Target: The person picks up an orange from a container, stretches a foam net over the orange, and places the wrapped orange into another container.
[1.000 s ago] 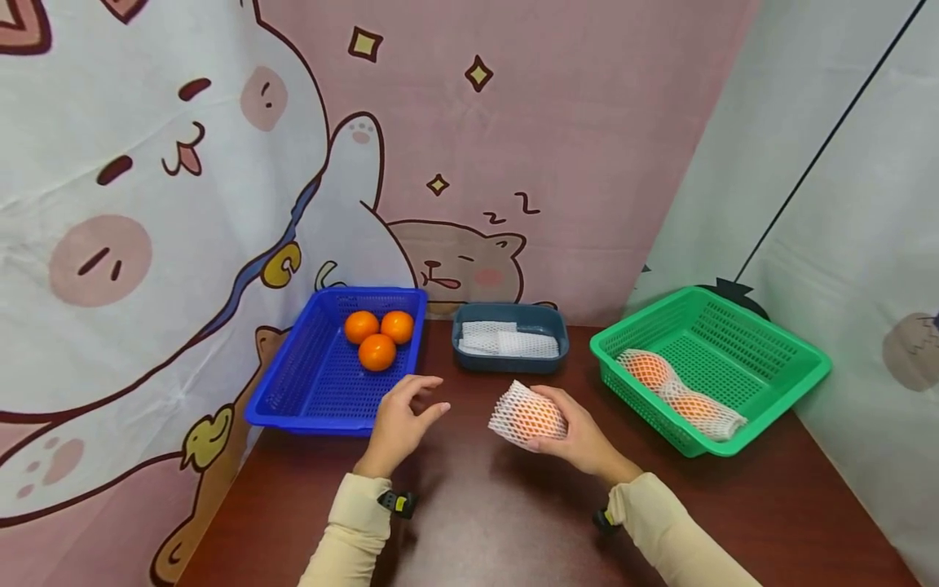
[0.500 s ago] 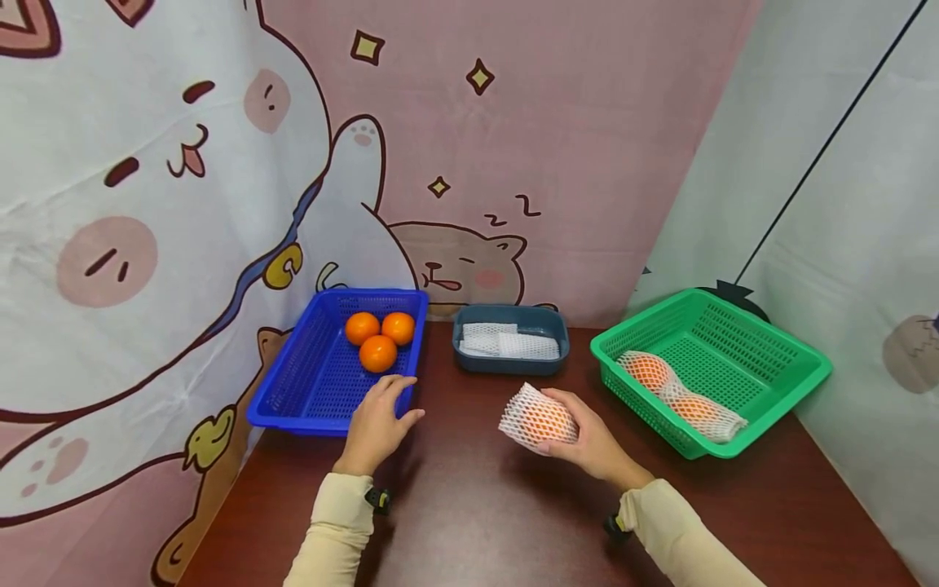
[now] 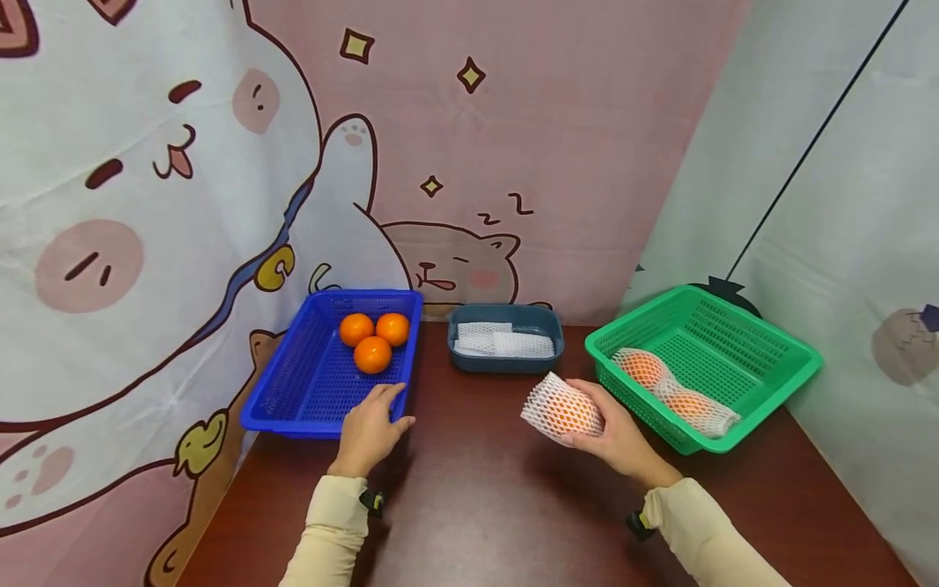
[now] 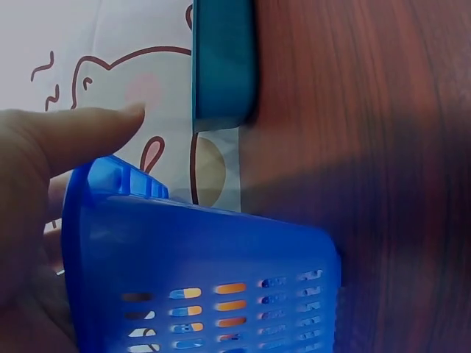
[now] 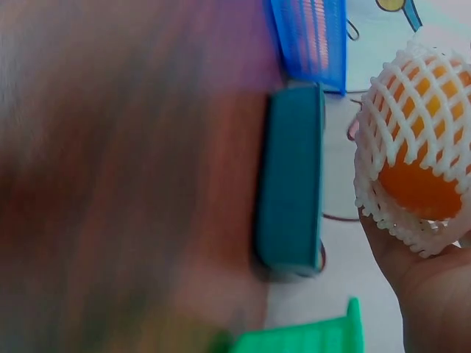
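Observation:
My right hand [image 3: 622, 436] grips an orange in a white foam net [image 3: 565, 408], held above the table just left of the green basket. In the right wrist view the net [image 5: 416, 110] wraps the fruit, with bare orange peel showing at one opening. My left hand [image 3: 367, 432] is at the front right corner of the blue basket [image 3: 293, 425], thumb apart from the relaxed fingers, which reach over the rim. From the left wrist, part of those fingers is hidden behind the basket wall [image 4: 199, 243]. Three bare oranges [image 3: 372, 355] lie inside the blue basket.
A dark blue-grey tray [image 3: 506, 364] at the back middle holds white foam nets [image 3: 522, 344]. The green basket [image 3: 778, 391] on the right contains two netted oranges [image 3: 641, 368]. A patterned cloth [image 3: 572, 163] hangs behind the brown table [image 3: 469, 505].
The right hand has carried the netted orange rightward, nearer the green basket. My left hand has moved left and back from the middle to the blue basket's rim.

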The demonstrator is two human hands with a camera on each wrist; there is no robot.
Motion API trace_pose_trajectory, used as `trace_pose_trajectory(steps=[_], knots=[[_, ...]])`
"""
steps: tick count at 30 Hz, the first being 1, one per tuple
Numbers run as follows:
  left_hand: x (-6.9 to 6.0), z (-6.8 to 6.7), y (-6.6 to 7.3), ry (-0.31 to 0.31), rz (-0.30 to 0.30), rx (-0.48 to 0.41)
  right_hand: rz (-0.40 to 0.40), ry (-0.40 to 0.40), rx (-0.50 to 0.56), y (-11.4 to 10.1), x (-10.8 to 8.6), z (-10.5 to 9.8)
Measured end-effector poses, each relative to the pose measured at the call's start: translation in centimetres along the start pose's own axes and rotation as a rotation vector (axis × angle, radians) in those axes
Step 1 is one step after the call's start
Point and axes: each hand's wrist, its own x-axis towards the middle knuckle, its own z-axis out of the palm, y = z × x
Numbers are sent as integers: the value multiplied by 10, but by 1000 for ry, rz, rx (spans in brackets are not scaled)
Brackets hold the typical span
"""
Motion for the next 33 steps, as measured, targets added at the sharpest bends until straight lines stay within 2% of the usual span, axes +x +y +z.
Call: trace_pose_trajectory(steps=[7,13,17,20,28,33], knots=[[0,1,-4,37,19,16,28,51,-100,-41,5,-43],[0,1,-3,44,6,19,-8,184,-148,-44,7,-75],[0,2,-2,43,7,22,46,261,-202,-11,6,-97],[0,1,-2,44,7,27,100,277,-256,16,7,-112],[0,1,-3,49,18,31,177,269,-327,35,9,-140],[0,3,-3,56,15,24,216,266,-412,48,11,-158]])
